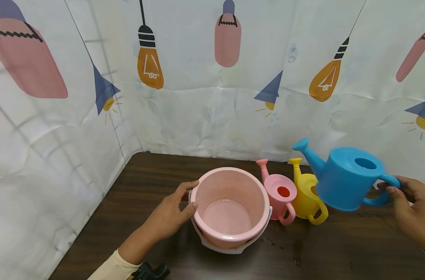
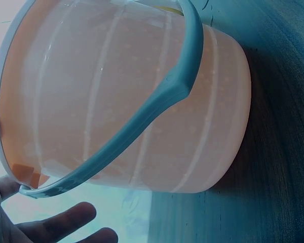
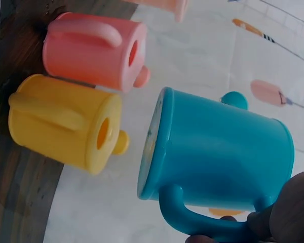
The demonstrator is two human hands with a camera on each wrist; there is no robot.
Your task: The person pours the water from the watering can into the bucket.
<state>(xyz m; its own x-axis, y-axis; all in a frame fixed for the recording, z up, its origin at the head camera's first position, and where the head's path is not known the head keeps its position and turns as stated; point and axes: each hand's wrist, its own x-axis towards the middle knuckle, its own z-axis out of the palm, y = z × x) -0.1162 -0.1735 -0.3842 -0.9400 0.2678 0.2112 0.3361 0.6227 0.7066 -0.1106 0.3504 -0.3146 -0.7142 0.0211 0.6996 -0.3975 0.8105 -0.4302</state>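
In the head view, a pink bucket [image 1: 230, 237] with a pale handle stands upright on the table. My left hand [image 1: 168, 216] holds its left rim, thumb over the edge; in the left wrist view two fingers [image 2: 66, 223] stretch free of its wall. My right hand [image 1: 411, 210] grips the handle of a blue watering can [image 1: 345, 182], which is raised off the table, spout pointing left. Between bucket and blue can stand a pink watering can [image 1: 277, 190] and a yellow watering can [image 1: 305, 198], side by side. The right wrist view shows the blue can [image 3: 223, 152] apart from both.
The dark wooden table [image 1: 156, 175] bears small wet marks [image 1: 297, 251] in front of the cans. A printed cloth [image 1: 191, 116] hangs behind and along the left side. A black object [image 1: 151, 271] lies by the left forearm at the bottom edge.
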